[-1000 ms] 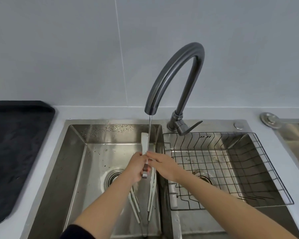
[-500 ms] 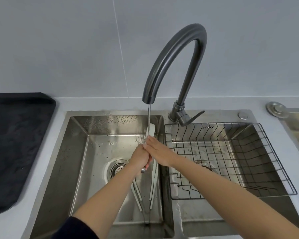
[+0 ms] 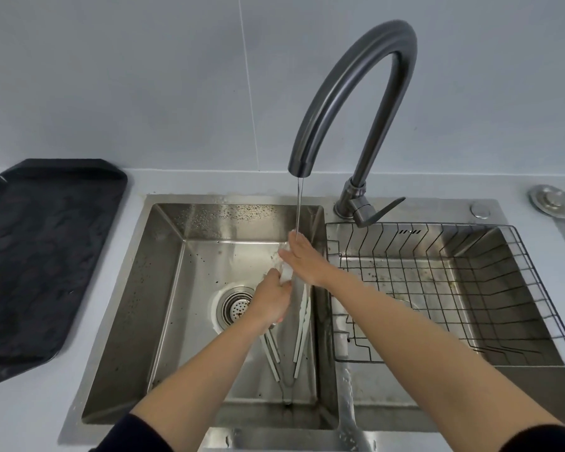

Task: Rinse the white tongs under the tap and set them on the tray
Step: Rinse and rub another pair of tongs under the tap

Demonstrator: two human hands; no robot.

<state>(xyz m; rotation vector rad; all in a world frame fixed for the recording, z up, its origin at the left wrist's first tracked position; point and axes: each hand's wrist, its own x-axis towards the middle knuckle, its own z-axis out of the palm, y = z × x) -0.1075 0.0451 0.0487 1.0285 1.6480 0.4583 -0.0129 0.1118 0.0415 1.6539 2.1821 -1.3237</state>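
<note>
My left hand grips the white tongs over the left sink basin, with their white end tilted up and away from me. My right hand lies over that upper end, fingers fairly straight, rubbing it where the thin stream from the dark curved tap lands. Most of the held tongs are hidden by both hands. The black tray lies on the counter to the left of the sink.
Two more pairs of tongs lie on the left basin's floor near the drain strainer. A wire rack fills the right basin. The tap lever points right. Grey wall behind.
Both hands have moved farther from me and up the tongs towards the stream; the white end that showed above my hands is now covered by my right hand.
</note>
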